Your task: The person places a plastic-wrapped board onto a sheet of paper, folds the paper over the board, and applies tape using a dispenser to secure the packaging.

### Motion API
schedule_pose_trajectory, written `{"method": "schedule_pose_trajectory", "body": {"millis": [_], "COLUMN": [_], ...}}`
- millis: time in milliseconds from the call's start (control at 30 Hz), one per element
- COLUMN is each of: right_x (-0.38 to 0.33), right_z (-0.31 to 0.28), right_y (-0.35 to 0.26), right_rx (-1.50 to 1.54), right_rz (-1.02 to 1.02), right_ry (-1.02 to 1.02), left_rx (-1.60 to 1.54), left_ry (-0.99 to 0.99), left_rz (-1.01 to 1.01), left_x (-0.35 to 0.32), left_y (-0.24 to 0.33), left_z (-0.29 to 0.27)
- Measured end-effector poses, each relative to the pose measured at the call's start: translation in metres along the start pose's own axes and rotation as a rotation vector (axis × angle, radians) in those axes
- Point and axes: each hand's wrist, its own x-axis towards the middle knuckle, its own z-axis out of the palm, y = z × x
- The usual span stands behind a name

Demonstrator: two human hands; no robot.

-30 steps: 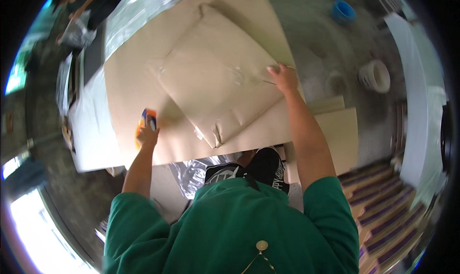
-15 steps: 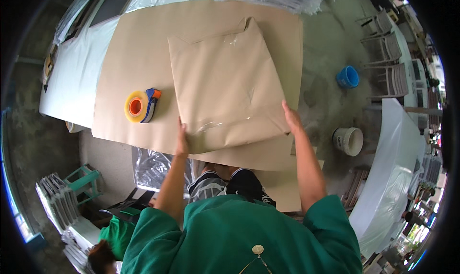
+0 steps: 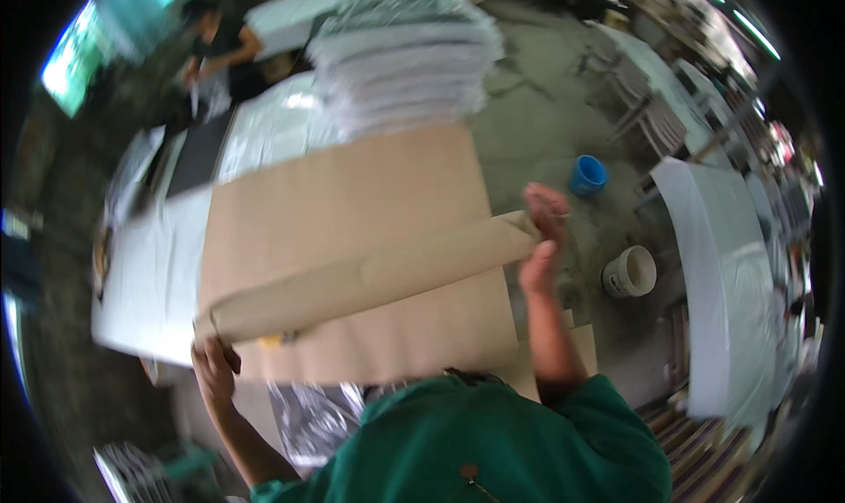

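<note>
Lifting a flat brown paper-wrapped panel (image 3: 370, 279) clear of the surface (image 3: 150, 274), edge-on to the camera, tilted with its right end higher. Left hand (image 3: 214, 368) clamping the panel's lower left corner at about 8 o'clock, fingers curled round the edge. Right hand (image 3: 543, 239) pressing on the upper right end at about 3 o'clock, palm against it, fingers extended rather than fully wrapped; grip there reading as a flat steadying hold, though motion blur is hiding the fingertips.

Below the panel: a large brown paper sheet (image 3: 352, 195) lying spread over the surface, largely flat. Something yellow (image 3: 271, 338) peeking out under the panel's lower edge near 7 o'clock; too hidden to identify. Stack of silvery wrapped panels (image 3: 405, 54) sitting at 12 o'clock. Blue cup (image 3: 587, 175) and white bucket (image 3: 630, 271) standing on the concrete floor (image 3: 546, 89) toward 3 o'clock. Another person working far off at 11 o'clock.

Progress, as judged: panel already covered in paper and raised off the sheet, so wrapping appearing largely done. Remaining, probably: turning or carrying the panel and setting it down somewhere. Panel still mid-air, not yet placed.
</note>
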Motion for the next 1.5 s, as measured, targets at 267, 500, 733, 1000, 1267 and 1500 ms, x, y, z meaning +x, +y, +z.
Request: {"method": "schedule_pose_trajectory", "body": {"millis": [267,500,733,1000,1267,1500], "right_x": [-0.133,-0.172,-0.231,-0.159,-0.209,-0.309], "right_z": [0.071,0.125,0.130,0.125,0.068,-0.098], "right_y": [0.145,0.210,0.171,0.175,0.122,0.030], "right_rx": [0.594,0.659,0.503,0.503,0.073,0.006], "right_rz": [1.248,1.331,1.193,0.901,1.214,1.155], "right_ry": [-0.024,-0.145,0.068,0.224,-0.043,0.814], "left_rx": [-0.864,-0.933,-0.882,-0.673,-0.487,-0.612], "left_ry": [0.589,0.651,0.605,0.011,0.099,-0.170], "left_rz": [0.349,0.224,0.176,0.260,0.092,0.219], "left_x": [0.106,0.121,0.135,0.143,0.106,0.068], "left_y": [-0.063,-0.023,-0.022,-0.196,-0.137,-0.056], "left_z": [0.095,0.090,0.083,0.158,0.207,0.304]}}
